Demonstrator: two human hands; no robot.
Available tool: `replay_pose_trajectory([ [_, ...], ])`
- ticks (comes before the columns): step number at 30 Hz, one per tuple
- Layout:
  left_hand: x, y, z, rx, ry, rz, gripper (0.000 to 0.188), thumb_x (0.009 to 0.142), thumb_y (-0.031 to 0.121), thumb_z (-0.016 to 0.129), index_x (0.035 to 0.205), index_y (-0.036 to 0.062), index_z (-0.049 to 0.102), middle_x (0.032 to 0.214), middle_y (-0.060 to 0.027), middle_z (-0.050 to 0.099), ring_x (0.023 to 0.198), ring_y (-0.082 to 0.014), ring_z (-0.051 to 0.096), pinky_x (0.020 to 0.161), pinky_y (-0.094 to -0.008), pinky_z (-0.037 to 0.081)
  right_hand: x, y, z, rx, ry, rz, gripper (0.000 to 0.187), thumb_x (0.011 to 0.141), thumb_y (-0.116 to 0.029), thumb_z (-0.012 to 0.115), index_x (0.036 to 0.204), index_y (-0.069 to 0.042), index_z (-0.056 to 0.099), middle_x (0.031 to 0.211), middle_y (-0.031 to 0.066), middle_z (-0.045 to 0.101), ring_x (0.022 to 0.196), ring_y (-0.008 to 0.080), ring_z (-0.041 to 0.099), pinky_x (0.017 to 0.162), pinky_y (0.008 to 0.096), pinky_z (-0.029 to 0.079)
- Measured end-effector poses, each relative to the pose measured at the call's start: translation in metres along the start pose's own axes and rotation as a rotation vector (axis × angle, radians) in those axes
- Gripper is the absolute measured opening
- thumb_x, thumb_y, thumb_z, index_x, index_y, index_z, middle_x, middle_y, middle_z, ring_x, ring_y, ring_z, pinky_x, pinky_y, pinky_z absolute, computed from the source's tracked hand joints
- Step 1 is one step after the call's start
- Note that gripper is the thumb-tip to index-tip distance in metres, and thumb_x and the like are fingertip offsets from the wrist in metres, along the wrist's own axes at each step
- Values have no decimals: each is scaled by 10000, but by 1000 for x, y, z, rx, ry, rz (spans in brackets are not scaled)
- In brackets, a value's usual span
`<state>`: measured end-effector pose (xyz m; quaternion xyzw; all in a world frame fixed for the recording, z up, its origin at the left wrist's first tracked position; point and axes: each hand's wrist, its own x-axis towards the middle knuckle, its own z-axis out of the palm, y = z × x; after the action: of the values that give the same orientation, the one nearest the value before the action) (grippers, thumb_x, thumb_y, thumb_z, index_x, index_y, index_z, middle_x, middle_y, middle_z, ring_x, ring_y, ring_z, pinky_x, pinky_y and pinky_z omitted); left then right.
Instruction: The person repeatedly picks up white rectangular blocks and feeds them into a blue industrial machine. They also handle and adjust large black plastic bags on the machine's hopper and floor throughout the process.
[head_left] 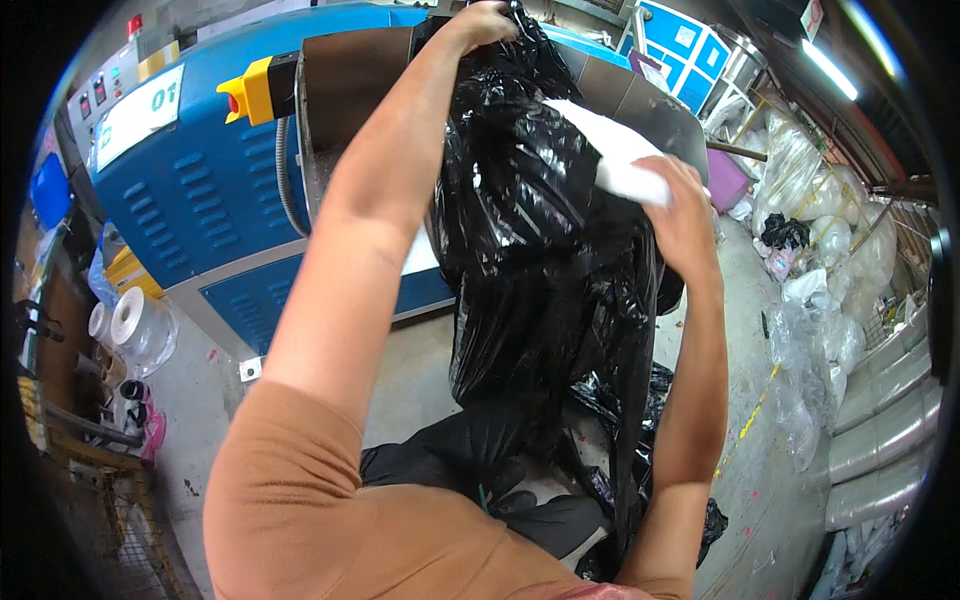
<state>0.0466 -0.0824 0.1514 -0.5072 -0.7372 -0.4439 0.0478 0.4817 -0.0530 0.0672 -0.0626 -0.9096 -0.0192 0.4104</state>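
A large mass of shiny black plastic film (520, 180) drapes over the machine's metal edge and hangs down toward my legs. At its far end my left hand (488, 24) is closed on the bunched black film, with some fingertips hidden. Over on the right side, my right hand (684, 208) grips the near end of a white, elongated bundle (625, 165). The bundle slants away from that hand and lies against the black film; blur hides what exactly it is.
A blue machine (190, 190) with a yellow switch box (257, 90) stands on the left. Clear film rolls (137, 318) sit beside it on the floor. To the right lie heaps of clear plastic (805, 340) and grey rolls (880, 430). Loose black film (650, 390) trails near my legs.
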Motion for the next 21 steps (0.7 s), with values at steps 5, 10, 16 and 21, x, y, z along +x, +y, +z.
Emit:
replay_pose_trajectory([
  [5, -128, 148, 25, 432, -408, 687, 1025, 639, 362, 927, 1478, -36, 492, 1204, -224, 714, 1130, -313, 691, 983, -375, 530, 45, 16, 15, 5, -130, 105, 404, 793, 10, 656, 1187, -76, 669, 1153, 158, 704, 1145, 378, 624, 1019, 440, 477],
  [10, -193, 172, 95, 353, -82, 415, 1229, 616, 347, 965, 1532, -90, 272, 1109, -288, 717, 1035, -430, 713, 865, -477, 583, 61, 20, 15, 212, -136, 213, 438, 799, -4, 654, 1234, -56, 640, 1130, 210, 708, 1071, 354, 689, 938, 429, 519],
  [16, -174, 131, 111, 442, 159, 334, 623, 849, 146, 666, 1423, -27, 499, 936, -229, 755, 863, -396, 758, 755, -490, 605, 42, 16, 26, 118, 29, 145, 514, 828, -61, 695, 1332, -60, 598, 1308, 222, 646, 1265, 416, 583, 1084, 467, 451],
  [21, -120, 131, 31, 516, 329, 67, 302, 826, 273, 686, 965, 27, 792, 1053, -232, 756, 945, -381, 759, 843, -448, 610, -5, -10, -25, 22, 303, 139, 524, 856, -86, 726, 1363, -33, 608, 1388, 194, 618, 1333, 361, 560, 1143, 417, 413],
])
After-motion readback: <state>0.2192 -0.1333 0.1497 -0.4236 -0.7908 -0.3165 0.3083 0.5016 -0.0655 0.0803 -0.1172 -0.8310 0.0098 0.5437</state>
